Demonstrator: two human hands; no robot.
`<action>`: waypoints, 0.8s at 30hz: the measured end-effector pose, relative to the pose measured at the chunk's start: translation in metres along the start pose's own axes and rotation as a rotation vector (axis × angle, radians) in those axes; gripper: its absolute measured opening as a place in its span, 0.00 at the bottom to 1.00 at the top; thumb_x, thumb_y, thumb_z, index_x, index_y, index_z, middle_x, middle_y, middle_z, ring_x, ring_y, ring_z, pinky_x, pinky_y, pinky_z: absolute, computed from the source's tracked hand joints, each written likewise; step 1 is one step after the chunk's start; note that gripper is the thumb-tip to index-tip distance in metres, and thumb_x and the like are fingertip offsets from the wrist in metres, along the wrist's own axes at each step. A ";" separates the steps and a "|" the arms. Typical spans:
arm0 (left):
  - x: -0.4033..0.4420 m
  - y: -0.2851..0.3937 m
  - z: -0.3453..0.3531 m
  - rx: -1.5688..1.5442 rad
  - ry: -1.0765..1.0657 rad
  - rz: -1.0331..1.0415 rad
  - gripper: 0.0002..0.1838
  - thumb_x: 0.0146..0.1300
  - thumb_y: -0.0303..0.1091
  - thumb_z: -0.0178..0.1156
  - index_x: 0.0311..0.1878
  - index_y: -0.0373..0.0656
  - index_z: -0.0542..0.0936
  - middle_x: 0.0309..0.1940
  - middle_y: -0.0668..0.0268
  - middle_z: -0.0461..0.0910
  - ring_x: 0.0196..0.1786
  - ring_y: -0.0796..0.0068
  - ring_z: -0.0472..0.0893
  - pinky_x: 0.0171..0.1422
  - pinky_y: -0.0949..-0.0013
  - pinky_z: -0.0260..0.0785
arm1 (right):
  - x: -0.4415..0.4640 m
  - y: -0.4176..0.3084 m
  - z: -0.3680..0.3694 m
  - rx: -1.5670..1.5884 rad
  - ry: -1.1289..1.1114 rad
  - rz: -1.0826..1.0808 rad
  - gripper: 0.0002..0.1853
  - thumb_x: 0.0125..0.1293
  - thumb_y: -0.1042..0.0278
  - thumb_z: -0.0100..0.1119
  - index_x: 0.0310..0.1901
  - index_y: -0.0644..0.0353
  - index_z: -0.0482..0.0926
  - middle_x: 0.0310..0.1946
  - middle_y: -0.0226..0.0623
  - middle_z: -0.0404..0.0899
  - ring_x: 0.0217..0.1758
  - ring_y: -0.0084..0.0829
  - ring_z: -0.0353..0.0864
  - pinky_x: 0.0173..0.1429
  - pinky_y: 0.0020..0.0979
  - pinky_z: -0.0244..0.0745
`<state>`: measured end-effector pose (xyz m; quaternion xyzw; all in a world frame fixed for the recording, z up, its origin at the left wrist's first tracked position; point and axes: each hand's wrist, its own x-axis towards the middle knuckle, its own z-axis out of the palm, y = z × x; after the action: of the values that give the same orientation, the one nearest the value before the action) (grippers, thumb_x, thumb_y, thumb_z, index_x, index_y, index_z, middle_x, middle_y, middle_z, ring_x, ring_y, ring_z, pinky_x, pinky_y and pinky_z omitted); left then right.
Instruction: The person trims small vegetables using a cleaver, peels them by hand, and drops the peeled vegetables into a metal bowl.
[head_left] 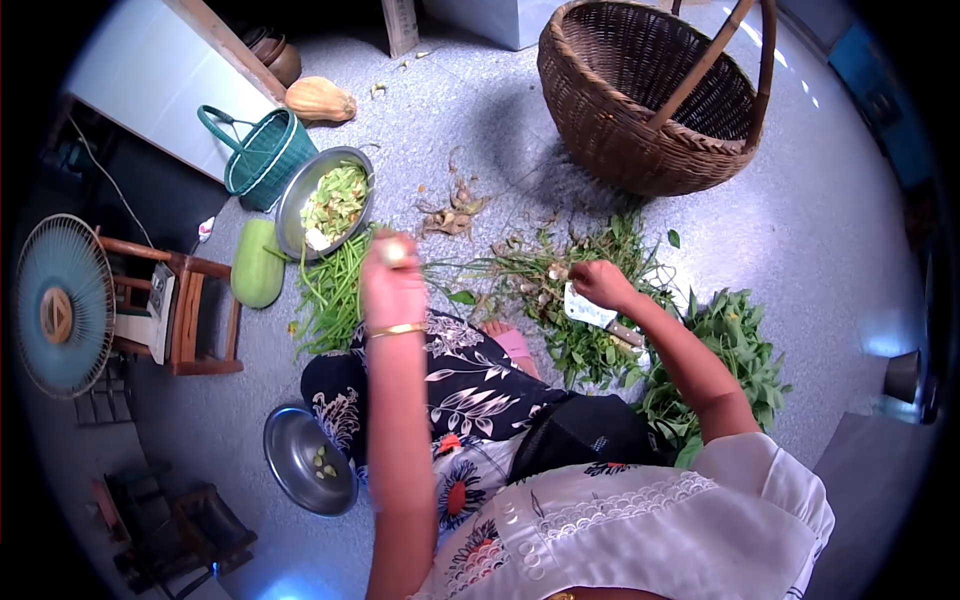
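My left hand point(393, 275), wearing a gold bangle and blurred by motion, is closed around something pale I cannot make out. It is above the right edge of a bundle of green stems point(335, 290), beside a metal bowl point(285, 225) of cut green pieces point(338, 200). Thin stems point(465, 264) stretch between this hand and the leafy trimmings point(590, 350). My right hand point(600, 285) is closed above those trimmings; whatever its fingers hold is hidden. Just below it a cleaver point(588, 308) with a pale blade and brown handle lies on the leaves.
A wicker basket point(620, 150) stands at the back, with root scraps point(455, 215) in front. A green basket point(275, 155), squash point(320, 100), pale green gourd point(258, 265) and fan point(58, 310) are leftward. Another metal bowl point(290, 470) sits left of my legs; leafy greens point(720, 360) lie rightward.
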<state>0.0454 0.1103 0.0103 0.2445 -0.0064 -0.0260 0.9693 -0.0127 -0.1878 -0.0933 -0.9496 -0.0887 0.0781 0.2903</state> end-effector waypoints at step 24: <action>-0.315 0.270 -0.383 0.572 1.442 0.014 0.16 0.56 0.36 0.50 0.47 0.42 0.67 0.40 0.65 0.69 0.39 0.71 0.70 0.40 0.64 0.67 | 0.186 0.026 0.125 -0.400 -0.392 0.097 0.13 0.50 0.68 0.45 0.38 0.54 0.75 0.37 0.46 0.73 0.42 0.44 0.73 0.42 0.40 0.70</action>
<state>-0.2466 0.5459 -0.1991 0.4418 0.6180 0.1482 0.6332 0.1464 -0.1025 -0.2285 -0.9580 -0.1113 0.2549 0.0705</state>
